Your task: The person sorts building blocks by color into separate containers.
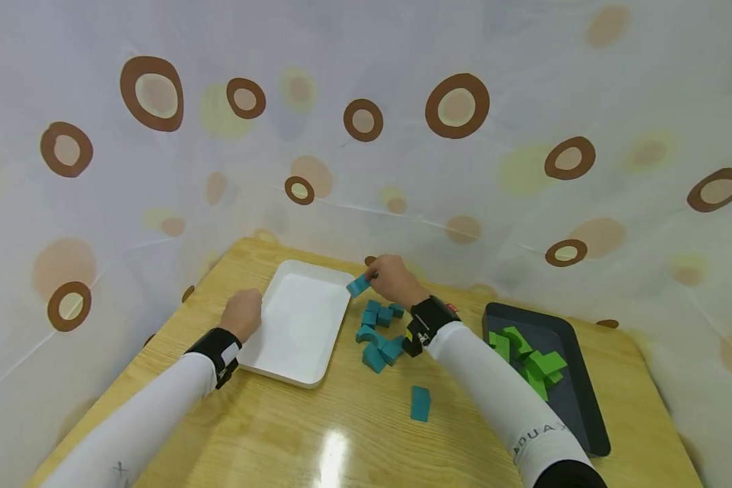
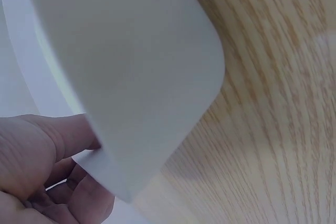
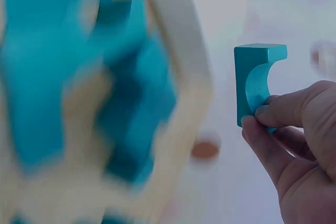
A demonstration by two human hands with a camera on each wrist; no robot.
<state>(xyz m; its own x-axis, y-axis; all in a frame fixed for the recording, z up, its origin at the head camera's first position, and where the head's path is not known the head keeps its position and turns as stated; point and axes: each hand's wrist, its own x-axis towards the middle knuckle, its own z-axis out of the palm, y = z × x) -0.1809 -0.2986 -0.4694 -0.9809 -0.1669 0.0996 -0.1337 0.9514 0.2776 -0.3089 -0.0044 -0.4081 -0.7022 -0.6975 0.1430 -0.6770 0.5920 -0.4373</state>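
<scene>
1. Head view: left hand (image 1: 242, 315) pinches the white tray (image 1: 301, 318) at its left rim, near the counter's (image 1: 268, 434) left edge, presumably steadying it
2. Right hand (image 1: 396, 281) grasps a notched blue block (image 1: 358, 286) just by the tray's far right corner, a fingertip pinch that likely leaves it easy to turn
3. Loose blue blocks (image 1: 374, 358) cluster beside the tray's right edge, probably for short reaches; green blocks (image 1: 545, 364) sit apart in the dark tray (image 1: 592, 400), towards the counter's right edge
4. Right sleeve (image 1: 494, 393) shows lettering, maybe "AQUAX", partly unclear
</scene>
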